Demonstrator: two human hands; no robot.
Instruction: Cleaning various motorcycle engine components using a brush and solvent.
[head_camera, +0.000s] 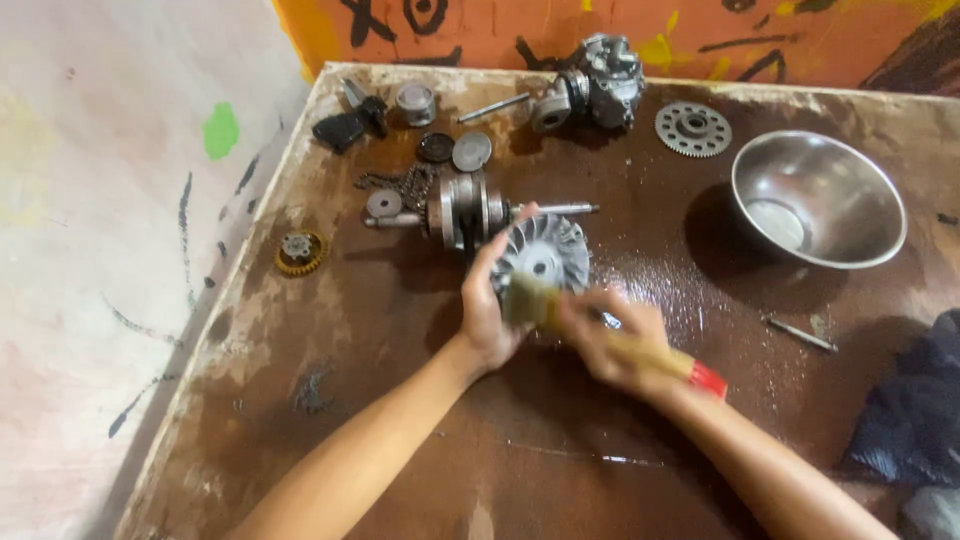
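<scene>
Gripping the finned metal disc (543, 258) upright with my left hand (487, 315), I have it near the middle of the wet brown table (400, 420), just in front of the crankshaft (470, 210). My right hand (610, 340) is clenched around a wooden-handled brush (600, 335), its bristles against the disc's near face, though blur makes the contact hard to judge. Far right sits a steel bowl (818, 198), with a toothed gear (692, 128) beside it.

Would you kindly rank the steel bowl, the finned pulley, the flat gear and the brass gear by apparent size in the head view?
1. Steel bowl
2. Finned pulley
3. Flat gear
4. Brass gear
</scene>
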